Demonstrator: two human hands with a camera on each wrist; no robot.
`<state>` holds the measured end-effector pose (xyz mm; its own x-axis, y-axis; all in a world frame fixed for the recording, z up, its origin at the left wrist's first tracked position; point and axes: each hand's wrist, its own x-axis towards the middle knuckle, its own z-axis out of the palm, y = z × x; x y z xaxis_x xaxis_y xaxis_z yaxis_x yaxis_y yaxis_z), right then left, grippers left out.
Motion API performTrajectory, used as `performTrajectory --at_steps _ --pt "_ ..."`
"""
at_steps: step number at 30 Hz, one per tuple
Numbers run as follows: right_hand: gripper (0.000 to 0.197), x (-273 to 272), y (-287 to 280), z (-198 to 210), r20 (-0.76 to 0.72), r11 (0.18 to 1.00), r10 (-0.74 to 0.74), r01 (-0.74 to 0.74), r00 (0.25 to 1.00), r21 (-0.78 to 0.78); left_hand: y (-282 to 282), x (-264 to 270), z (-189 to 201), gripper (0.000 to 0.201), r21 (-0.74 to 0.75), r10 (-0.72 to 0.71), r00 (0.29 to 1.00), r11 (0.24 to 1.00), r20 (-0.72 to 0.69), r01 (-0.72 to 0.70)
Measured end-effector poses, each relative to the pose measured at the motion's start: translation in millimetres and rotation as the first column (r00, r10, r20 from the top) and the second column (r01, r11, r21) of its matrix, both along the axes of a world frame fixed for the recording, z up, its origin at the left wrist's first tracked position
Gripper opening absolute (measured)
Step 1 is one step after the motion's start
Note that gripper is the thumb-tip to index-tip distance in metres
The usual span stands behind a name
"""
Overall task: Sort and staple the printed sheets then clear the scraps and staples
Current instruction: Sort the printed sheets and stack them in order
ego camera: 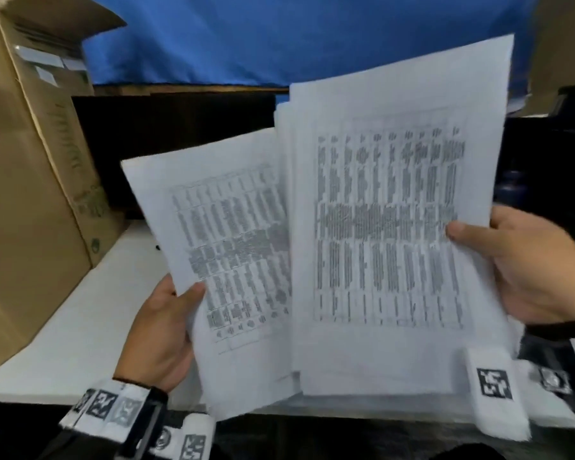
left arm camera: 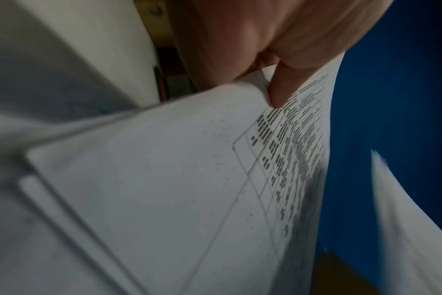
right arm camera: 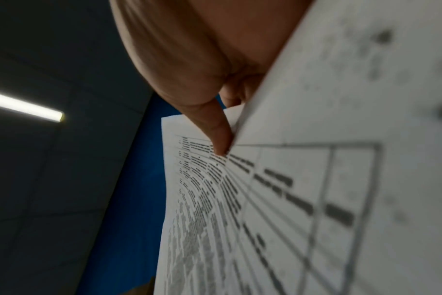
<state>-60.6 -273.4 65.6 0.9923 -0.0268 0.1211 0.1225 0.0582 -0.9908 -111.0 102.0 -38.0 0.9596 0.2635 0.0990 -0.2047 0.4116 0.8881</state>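
left hand (ego camera: 160, 333) pinches printed sheet (ego camera: 233, 260) | right hand (ego camera: 538, 270) grips sheet stack (ego camera: 389, 227) | print unreadable

Cardboard box (ego camera: 30, 194) crowding left — white tabletop (ego camera: 80, 320) beside.

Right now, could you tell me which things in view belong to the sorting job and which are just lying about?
In the job:
- left sheets, pinched by the left hand
- right stack, gripped by the right hand
- table

Lying about:
- cardboard box
- blue panel
- dark bottle
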Motion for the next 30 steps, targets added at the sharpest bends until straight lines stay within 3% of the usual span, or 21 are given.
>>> performTrajectory --at_steps 3,5,7,9,10,12,13,15,24,30 --pt "0.025 2 34 -31 -0.128 0.994 0.105 -0.099 0.986 0.05 -41 -2 16 0.035 0.108 -0.102 0.995 0.989 -0.006 0.102" --pt "0.023 7 50 -50 -0.138 0.994 0.089 -0.08 0.986 0.068 -65 -5 20 0.03 0.154 -0.088 0.996 0.984 -0.026 0.091" --pt "0.022 8 58 -60 -0.041 1.0 -0.024 0.025 0.999 0.019 -80 -5 19 0.028 0.187 0.051 0.998 0.981 -0.039 -0.043" --pt "0.027 4 64 -63 0.098 0.988 -0.147 0.15 0.984 -0.031 -91 -8 20 0.055 0.325 0.145 0.989 0.935 0.022 -0.144" --pt "0.029 2 66 -65 0.156 0.984 -0.169 0.175 0.973 -0.021 -94 -9 23 0.057 0.401 0.16 0.985 0.899 0.066 -0.173" --pt "0.028 -3 71 -67 0.254 0.985 -0.161 0.171 0.954 -0.018 -98 -6 29 0.029 0.507 0.168 0.974 0.833 0.153 -0.223" --pt "0.025 -4 73 -68 0.293 0.986 -0.152 0.167 0.944 -0.027 -98 -4 32 0.026 0.531 0.176 0.965 0.808 0.196 -0.255" --pt "0.024 -5 74 -70 0.338 0.988 -0.14 0.152 0.931 -0.01 -95 -2 36 0.031 0.516 0.21 0.953 0.803 0.22 -0.297" --pt "0.046 4 68 -89 0.366 0.998 -0.049 0.057 0.929 -0.011 -85 -3 11 0.057 0.381 0.211 0.977 0.902 0.022 -0.203" --pt "0.041 0 76 -81 0.429 0.991 -0.13 0.129 0.894 0.031 -91 0 14 0.042 0.425 0.241 0.969 0.872 0.057 -0.242"
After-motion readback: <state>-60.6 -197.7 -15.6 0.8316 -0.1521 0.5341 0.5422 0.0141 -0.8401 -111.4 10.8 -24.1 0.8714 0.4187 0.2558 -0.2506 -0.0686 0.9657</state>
